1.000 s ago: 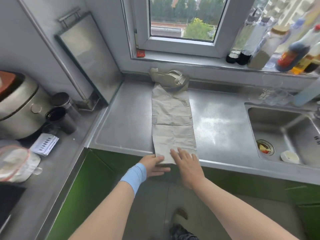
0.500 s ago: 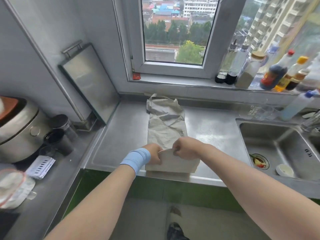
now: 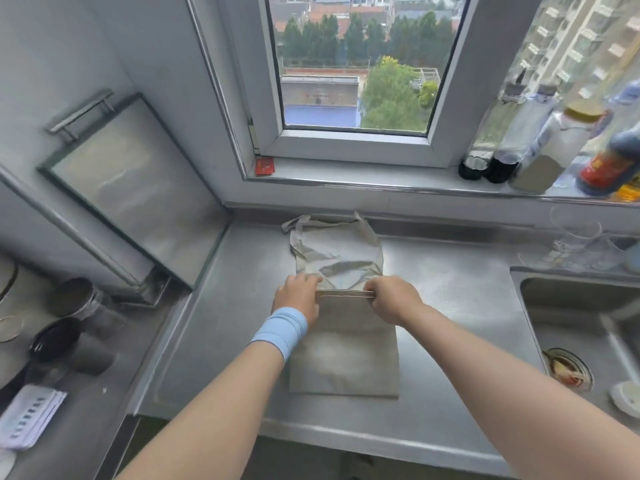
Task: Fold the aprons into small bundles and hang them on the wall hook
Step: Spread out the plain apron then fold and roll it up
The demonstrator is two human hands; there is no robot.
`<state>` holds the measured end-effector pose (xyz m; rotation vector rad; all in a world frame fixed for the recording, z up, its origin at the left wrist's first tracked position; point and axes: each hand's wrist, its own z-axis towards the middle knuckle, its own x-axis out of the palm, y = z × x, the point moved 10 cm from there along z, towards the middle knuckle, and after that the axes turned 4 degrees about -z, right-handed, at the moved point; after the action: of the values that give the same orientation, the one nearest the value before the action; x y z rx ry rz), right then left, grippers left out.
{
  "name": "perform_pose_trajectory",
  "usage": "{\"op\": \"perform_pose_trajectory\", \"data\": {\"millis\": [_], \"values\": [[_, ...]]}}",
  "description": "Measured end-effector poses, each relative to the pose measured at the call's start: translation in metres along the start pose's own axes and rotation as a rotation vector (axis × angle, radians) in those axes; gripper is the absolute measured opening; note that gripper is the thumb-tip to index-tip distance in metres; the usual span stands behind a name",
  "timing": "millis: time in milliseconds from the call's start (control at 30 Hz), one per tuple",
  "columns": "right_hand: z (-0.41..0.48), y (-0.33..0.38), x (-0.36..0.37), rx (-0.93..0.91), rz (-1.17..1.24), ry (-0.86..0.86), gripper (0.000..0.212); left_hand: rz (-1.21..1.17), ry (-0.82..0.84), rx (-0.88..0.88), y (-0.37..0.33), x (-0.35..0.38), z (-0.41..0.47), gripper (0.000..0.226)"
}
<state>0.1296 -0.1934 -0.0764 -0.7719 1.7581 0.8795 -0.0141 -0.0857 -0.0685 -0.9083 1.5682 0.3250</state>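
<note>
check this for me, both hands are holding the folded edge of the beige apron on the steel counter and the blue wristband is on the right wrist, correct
Not quite. The head view shows the blue wristband on the left wrist. The rest holds: left hand and right hand grip the apron fold on the counter.

No text, brand, number or sign is legible. The red label on the dark sauce bottle at the right of the windowsill carries yellowish marks, too blurred to read. The small red packet at the sill's left end shows no readable print.
</note>
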Motion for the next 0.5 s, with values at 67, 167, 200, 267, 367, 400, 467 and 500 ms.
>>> {"op": "perform_pose_trajectory", "data": {"millis": [67, 167, 200, 267, 367, 400, 467, 500], "values": [[0.014, -0.002, 0.014, -0.002, -0.071, -0.053, 0.029, 0.027, 0.004, 0.060, -0.004, 0.019, 0.008, 0.050], [0.024, 0.000, 0.035, -0.055, -0.142, -0.121, 0.057, 0.027, 0.220, 0.113, 0.000, 0.069, 0.007, 0.045], [0.022, 0.002, 0.041, -0.083, -0.126, -0.130, 0.061, 0.053, 0.277, 0.127, 0.002, 0.081, 0.003, 0.044], [0.015, 0.007, 0.049, -0.135, -0.126, -0.168, 0.062, 0.126, 0.350, 0.164, 0.008, 0.101, -0.002, 0.052], [-0.003, 0.014, 0.073, -0.239, -0.203, -0.108, 0.061, 0.227, 0.398, 0.151, 0.021, 0.120, -0.010, 0.071], [-0.010, 0.017, 0.081, -0.275, -0.209, -0.074, 0.059, 0.236, 0.389, 0.122, 0.025, 0.122, -0.012, 0.073], [-0.027, 0.025, 0.089, -0.325, -0.207, -0.060, 0.054, 0.234, 0.378, 0.072, 0.031, 0.123, -0.018, 0.075], [-0.036, 0.030, 0.090, -0.343, -0.195, -0.051, 0.055, 0.232, 0.377, 0.057, 0.032, 0.123, -0.021, 0.077]]}}
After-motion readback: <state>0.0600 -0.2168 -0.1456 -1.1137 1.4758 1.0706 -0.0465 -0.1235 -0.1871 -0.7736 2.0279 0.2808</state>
